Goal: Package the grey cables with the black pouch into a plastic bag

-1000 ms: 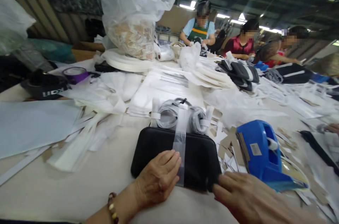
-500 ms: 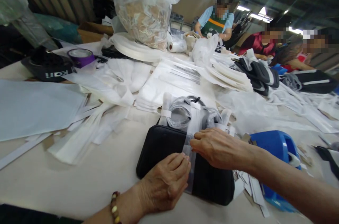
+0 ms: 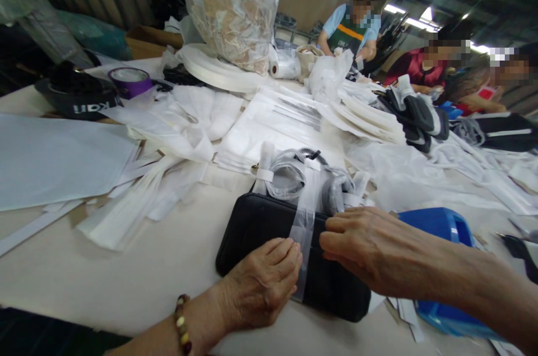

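Note:
A black pouch (image 3: 260, 232) lies flat on the table in front of me. A strip of clear tape (image 3: 303, 227) runs across it, from wrapped grey straps (image 3: 294, 179) at its far edge down to its near edge. My left hand (image 3: 258, 283) rests on the pouch's near side, fingers curled, fingertips against the tape's lower end. My right hand (image 3: 361, 246) lies on the pouch just right of the tape, fingers held together and pressing down. Neither hand grips anything I can see.
A blue tape dispenser (image 3: 437, 227) stands right of the pouch, partly behind my right arm. White paper sheets (image 3: 54, 160), strips and plastic bags cover the table. A purple tape roll (image 3: 128, 80) and a big bag (image 3: 235, 14) stand further back. Three people work at the far right.
My right hand came from the pouch's near right corner up onto the tape, then slid right and down beside it. The left hand stayed put. The view shifted left.

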A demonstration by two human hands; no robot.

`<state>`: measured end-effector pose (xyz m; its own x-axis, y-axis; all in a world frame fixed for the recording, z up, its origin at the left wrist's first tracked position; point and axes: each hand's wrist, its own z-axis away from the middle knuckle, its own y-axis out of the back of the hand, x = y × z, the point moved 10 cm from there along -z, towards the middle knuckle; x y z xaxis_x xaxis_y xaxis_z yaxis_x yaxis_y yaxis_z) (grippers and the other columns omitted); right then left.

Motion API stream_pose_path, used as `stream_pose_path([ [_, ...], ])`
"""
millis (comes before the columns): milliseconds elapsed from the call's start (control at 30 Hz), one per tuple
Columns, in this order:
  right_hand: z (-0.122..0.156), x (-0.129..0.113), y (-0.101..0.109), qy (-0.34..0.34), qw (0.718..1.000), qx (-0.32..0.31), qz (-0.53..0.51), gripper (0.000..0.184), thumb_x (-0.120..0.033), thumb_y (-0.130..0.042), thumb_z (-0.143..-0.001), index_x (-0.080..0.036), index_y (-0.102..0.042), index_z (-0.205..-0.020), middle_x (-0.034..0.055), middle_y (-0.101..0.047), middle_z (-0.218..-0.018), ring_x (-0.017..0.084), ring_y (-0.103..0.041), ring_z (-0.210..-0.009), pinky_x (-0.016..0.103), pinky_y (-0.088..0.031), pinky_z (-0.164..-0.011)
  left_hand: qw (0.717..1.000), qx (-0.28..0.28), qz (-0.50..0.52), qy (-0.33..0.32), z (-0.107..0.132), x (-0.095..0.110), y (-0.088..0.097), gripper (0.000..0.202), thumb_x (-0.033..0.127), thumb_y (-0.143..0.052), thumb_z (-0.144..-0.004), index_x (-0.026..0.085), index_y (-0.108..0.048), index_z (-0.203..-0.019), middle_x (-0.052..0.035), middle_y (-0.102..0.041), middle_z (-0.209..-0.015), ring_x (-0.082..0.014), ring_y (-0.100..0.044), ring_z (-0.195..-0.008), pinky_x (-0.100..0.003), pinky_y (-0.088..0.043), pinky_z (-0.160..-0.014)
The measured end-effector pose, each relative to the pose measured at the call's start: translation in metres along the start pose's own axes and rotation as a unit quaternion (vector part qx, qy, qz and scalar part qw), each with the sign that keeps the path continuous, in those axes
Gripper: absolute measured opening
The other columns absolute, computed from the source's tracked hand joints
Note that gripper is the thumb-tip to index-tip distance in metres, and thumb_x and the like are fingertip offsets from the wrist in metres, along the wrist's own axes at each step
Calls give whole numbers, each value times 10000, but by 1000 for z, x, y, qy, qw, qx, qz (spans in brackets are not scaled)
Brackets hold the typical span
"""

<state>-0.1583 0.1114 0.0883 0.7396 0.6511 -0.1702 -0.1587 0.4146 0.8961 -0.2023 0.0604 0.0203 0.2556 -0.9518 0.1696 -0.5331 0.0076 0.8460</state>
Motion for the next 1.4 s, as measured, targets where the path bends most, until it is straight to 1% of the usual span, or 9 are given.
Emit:
stream_pose_path([
  [133, 1, -14, -1, 22, 999, -29, -35, 101, -135, -547, -812, -191, -559, -729, -24, -570, -672, 94, -484, -563, 240, -260, -505, 1000, 0, 3, -3, 0, 1, -1, 371, 205, -489, -866, 14, -525, -1182, -133, -550, -1215, -268, -459, -1172, -381, -375, -1048],
  [300, -20, 7, -15, -14, 997, -75, 3, 113, -172, -541, -835, -170, -595, -736, 7, -627, -682, 110, -564, -607, 255, -241, -502, 1000, 4, 9, -3, 0, 0, 0, 343, 213, -506, -864, 24, -550, -1147, -124, -567, -1185, -259, -476, -1154, -381, -390, -1034],
  [500, -48, 33, -20, -28, 994, -52, 91, 117, -223, -520, -864, -171, -613, -814, 32, -658, -739, 154, -614, -659, 270, -216, -515, 1000, 10, 7, -4, -1, 1, 1, 313, 196, -505, -859, 23, -568, -1112, -134, -576, -1170, -270, -486, -1140, -388, -414, -1000],
  [800, -58, 34, -24, -21, 992, -37, 121, 131, -172, -499, -860, -163, -617, -804, 45, -658, -729, 177, -636, -668, 264, -259, -516, 1000, 13, 17, 1, -3, 0, 4, 258, 182, -502, -852, 40, -598, -1045, -138, -591, -1129, -272, -506, -1118, -389, -426, -972],
  [900, -61, 39, -23, -51, 992, -42, 107, 138, -197, -512, -854, -165, -637, -804, 48, -671, -723, 186, -645, -657, 254, -273, -498, 1000, 9, 19, 3, -2, -1, 2, 258, 179, -507, -846, 40, -596, -1045, -133, -587, -1135, -272, -502, -1125, -387, -422, -981],
  [1100, -61, 58, -18, -167, 982, -46, 73, 154, -296, -604, -803, -177, -698, -777, 70, -681, -679, 212, -658, -678, 231, -345, -504, 1000, 7, 16, 3, -2, 0, 1, 258, 186, -498, -857, 41, -595, -1047, -133, -593, -1123, -261, -501, -1128, -389, -427, -978],
  [1233, -60, 64, -15, -194, 979, -26, 61, 199, -361, -665, -761, -165, -700, -755, 60, -662, -635, 196, -652, -668, 216, -340, -493, 1000, 15, 12, 4, -3, -1, 2, 265, 189, -510, -851, 38, -604, -1046, -132, -593, -1131, -265, -507, -1113, -381, -424, -985],
  [1333, -58, 75, -12, -212, 976, 0, 57, 275, -404, -703, -722, -136, -695, -785, 68, -657, -648, 199, -639, -665, 220, -324, -487, 1000, 15, 6, 2, -2, 0, 2, 302, 187, -512, -846, 29, -588, -1092, -131, -589, -1149, -266, -503, -1115, -378, -413, -1002],
  [1400, -58, 83, -10, -211, 976, 14, 45, 295, -428, -717, -706, -141, -691, -767, 44, -645, -632, 171, -620, -639, 212, -314, -484, 1000, 17, 3, 4, -2, -1, 3, 323, 190, -501, -850, 26, -575, -1118, -134, -588, -1155, -267, -500, -1120, -376, -414, -1004],
])
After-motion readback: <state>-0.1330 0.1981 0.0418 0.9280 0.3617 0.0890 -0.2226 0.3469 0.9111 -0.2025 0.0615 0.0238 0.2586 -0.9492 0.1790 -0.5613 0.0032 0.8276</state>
